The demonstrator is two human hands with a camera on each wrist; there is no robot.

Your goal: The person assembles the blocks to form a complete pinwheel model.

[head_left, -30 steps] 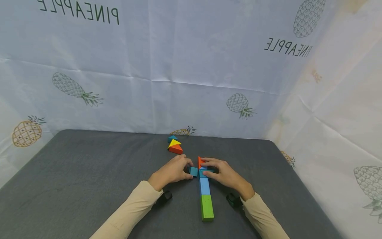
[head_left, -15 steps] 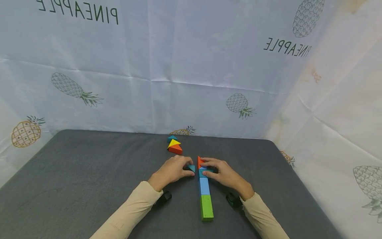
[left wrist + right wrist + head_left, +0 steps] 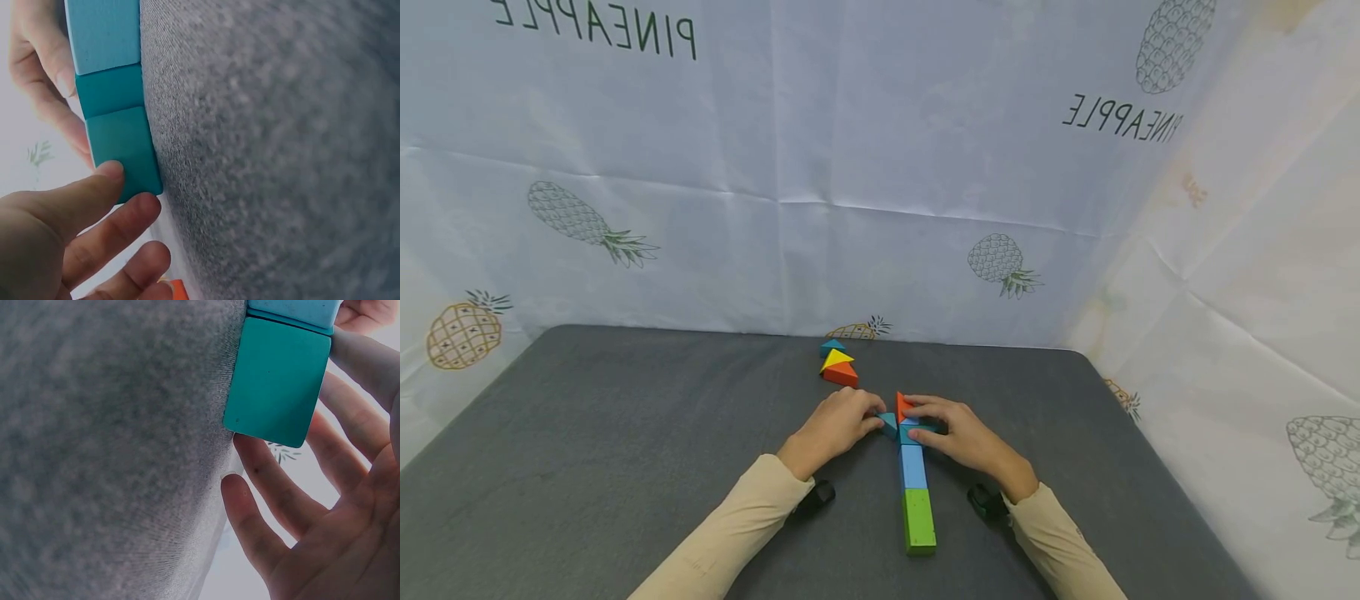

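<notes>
Blocks (image 3: 125, 147) look smooth — the grey cloth (image 3: 269, 156), matt and rough.

- Teal blk (image 3: 278, 378) top ctr, broad flat face to cam, corners slightly rounded, tiny dark speck nr btm L corner.
- Lt-blue blk (image 3: 297, 309) just above it, cut off by top edge; dark line btwn the two.
- R hand (image 3: 325, 475) on R side, fingers spread, palm partly in view; thumb at teal blk's R edge, one fingertip at its btm edge, lowest finger clear of it.
- Bit of L hand (image 3: 369, 314) in top R corner, mostly cut off.
- Grey surface (image 3: 112, 450) fills L side, blurry.
- White backdrop (image 3: 234, 569) behind, w/ printed leaves (image 3: 285, 452).
</notes>
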